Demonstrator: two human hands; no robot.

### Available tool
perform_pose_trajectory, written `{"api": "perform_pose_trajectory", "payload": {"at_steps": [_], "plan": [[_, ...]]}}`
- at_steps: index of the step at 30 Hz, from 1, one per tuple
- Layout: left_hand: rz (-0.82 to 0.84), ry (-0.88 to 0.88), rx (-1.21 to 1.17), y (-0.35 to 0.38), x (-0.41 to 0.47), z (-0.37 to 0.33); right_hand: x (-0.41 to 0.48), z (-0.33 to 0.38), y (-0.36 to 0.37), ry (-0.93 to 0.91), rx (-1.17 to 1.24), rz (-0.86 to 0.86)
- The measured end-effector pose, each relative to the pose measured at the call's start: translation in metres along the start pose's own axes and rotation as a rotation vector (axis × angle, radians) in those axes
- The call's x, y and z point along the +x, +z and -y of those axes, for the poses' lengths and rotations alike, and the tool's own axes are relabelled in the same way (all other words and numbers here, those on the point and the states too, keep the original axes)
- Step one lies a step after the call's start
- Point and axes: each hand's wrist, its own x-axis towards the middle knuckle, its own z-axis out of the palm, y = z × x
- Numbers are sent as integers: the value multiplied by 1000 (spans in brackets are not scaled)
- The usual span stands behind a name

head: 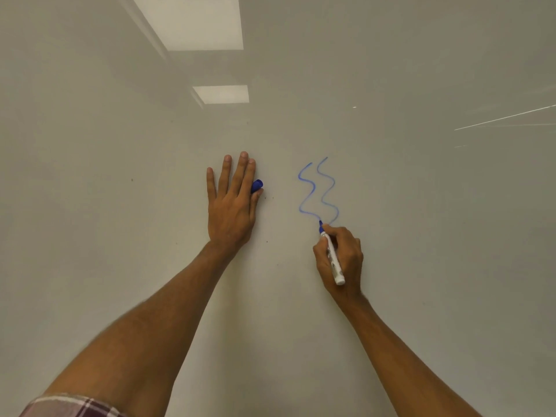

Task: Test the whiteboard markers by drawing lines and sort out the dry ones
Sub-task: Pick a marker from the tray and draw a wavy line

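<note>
A white-barrelled marker (333,260) with a blue tip sits in my right hand (341,260), whose fingers curl round it; its tip touches the whiteboard (120,145) at the lower end of two wavy blue lines (320,191). My left hand (231,203) lies flat on the board to the left of the lines, fingers straight. The marker's blue cap (257,186) is pinched between the thumb and the index finger of that hand.
The glossy whiteboard fills the whole view and mirrors two ceiling light panels (192,22) near the top. Small dark specks dot the surface around my hands. A plaid sleeve (72,406) shows at the bottom left.
</note>
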Motion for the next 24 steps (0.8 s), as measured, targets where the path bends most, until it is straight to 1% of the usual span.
{"api": "perform_pose_trajectory", "payload": {"at_steps": [2,6,9,11,14,17,21,24], "plan": [[-4,-2,-24,-1,2,0,-13,1,-2,-36,-29,53],[40,-24,-100,-6,5,-4,-24,3,-4,-205,-113,218],[91,-43,-105,-15,3,-9,-22,6,-11,-201,-156,257],[100,-20,-64,-21,-5,-13,-24,4,-17,-232,-181,290],[115,40,-40,-25,-25,-18,-28,-2,-27,-332,-200,402],[161,64,-35,-26,-54,-26,-32,-3,-37,-374,-208,522],[229,60,-26,-25,-96,-37,-45,7,-57,-322,-149,608],[280,48,-35,-25,-123,-47,-59,13,-71,-191,-56,662]]}}
